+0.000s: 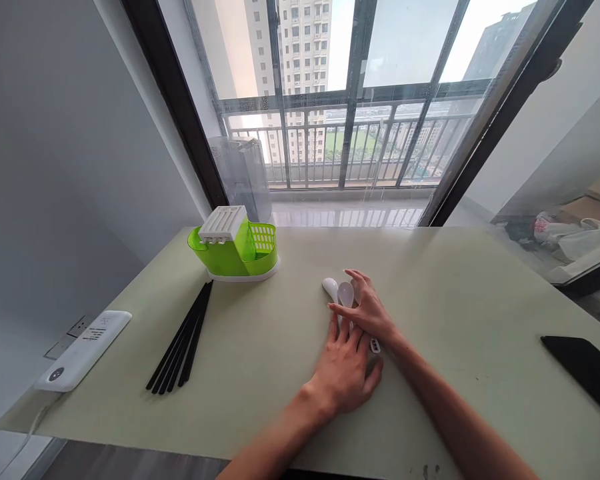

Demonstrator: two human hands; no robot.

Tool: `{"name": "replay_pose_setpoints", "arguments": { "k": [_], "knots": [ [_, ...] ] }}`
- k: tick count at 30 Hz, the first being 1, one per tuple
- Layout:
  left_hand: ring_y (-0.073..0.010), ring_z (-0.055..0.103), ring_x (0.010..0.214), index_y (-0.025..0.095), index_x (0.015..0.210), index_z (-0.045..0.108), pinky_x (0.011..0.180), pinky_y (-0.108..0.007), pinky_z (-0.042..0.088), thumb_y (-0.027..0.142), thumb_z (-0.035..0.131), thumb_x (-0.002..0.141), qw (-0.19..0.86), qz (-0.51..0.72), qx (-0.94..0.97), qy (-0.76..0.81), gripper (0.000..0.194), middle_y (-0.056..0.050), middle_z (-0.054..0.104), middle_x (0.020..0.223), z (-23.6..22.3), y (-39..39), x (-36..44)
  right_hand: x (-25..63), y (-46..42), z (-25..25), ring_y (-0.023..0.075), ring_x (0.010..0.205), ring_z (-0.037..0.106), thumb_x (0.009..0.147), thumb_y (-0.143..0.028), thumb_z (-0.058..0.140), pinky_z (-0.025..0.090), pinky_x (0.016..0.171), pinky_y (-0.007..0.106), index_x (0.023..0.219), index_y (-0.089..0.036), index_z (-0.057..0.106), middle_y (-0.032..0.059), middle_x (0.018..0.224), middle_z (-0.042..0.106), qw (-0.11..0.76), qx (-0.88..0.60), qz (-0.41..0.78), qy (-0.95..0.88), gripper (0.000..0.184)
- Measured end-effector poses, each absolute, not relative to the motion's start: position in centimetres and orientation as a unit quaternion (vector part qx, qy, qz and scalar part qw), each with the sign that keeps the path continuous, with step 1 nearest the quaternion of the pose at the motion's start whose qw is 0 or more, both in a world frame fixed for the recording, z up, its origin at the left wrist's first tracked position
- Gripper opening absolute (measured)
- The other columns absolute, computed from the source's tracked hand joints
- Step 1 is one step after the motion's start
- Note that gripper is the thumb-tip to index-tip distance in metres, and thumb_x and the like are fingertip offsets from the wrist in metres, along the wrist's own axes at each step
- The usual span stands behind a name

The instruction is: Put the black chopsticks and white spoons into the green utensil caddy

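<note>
Several white spoons lie bunched on the table [265,347], among them a left spoon [331,288] and a middle spoon [346,293]. My right hand [370,312] curls around the bowls from the right, its thumb crossing just below them. Below it my left hand [345,372] lies with its fingers stretched out over the handles, thumb apart. Both hands touch near the fingertips. A small white slotted end [375,345] shows between the hands; it may be a handle's tip. Most of the handles are hidden.
A green and white utensil caddy [230,257] stands at the back left. Several black chopsticks [183,340] lie fanned before it. A white power strip [87,350] lies at the left edge, a black flat object [580,363] at the right. Glass doors stand behind the table.
</note>
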State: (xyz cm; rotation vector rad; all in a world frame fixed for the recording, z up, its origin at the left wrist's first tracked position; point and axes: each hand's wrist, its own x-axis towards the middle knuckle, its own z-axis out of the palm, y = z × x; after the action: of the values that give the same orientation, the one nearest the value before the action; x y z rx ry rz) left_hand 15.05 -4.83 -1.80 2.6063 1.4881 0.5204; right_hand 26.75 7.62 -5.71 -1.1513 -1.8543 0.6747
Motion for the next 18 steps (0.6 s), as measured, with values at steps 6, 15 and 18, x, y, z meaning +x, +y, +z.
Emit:
{"name": "replay_pose_setpoints", "arguments": {
  "k": [6,15,18],
  "knots": [
    [-0.0316,0.019,0.157,0.015,0.146,0.046,0.130,-0.058,0.010,0.045,0.037,0.103,0.053,0.185,0.857,0.479,0.053,-0.014,0.050,0.153,-2.1,-4.8,15.1,26.8,7.6,-5.5,0.0314,0.141,0.043,0.077,-0.040,0.074,0.036,0.119,0.053,0.143,-0.023,0.047,0.0144,0.148,0.044,0.416,-0.458,0.266,-0.739,0.074],
    [-0.0278,0.017,0.158,0.013,0.151,0.040,0.130,-0.050,0.020,0.040,0.040,0.103,0.058,0.194,0.856,0.475,0.055,-0.014,0.042,0.160,-2.2,-5.2,15.1,27.0,7.5,-5.5,0.0286,0.137,0.048,0.077,-0.023,0.058,0.037,0.119,0.050,0.139,-0.023,0.051,0.0114,0.145,0.049,0.406,-0.452,0.273,-0.746,0.062],
    [-0.0282,0.015,0.158,0.012,0.155,0.036,0.130,-0.049,0.020,0.041,0.038,0.104,0.061,0.188,0.857,0.476,0.058,-0.014,0.036,0.164,-2.1,-5.9,14.9,27.2,7.7,-5.6,0.0282,0.136,0.049,0.076,-0.022,0.057,0.037,0.119,0.049,0.137,-0.023,0.052,0.0111,0.145,0.050,0.404,-0.447,0.273,-0.750,0.061]
  ]
}}
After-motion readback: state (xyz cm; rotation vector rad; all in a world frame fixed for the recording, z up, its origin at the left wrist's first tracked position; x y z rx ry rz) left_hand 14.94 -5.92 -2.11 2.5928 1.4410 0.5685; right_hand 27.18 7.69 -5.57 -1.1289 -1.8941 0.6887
